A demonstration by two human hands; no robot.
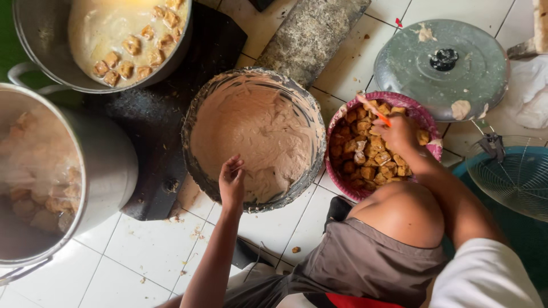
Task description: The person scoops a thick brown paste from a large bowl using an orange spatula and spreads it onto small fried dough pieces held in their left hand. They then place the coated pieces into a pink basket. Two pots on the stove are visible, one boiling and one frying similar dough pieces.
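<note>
We see pinkish-beige paste (251, 131) in a grey-rimmed bowl (311, 108), golden-brown tofu cubes (365, 154) in a magenta basket (425, 117), an orange stick (374, 111), a silver lid (439, 68) with a black knob (444, 59), white floor tiles (142, 251) with dark grout lines, a teal fan (514, 177), and grey-brown shorts (365, 262).

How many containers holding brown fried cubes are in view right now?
3: the metal pot of broth top left, the tall steel pot at left, and the pink basket under the right hand.
</note>
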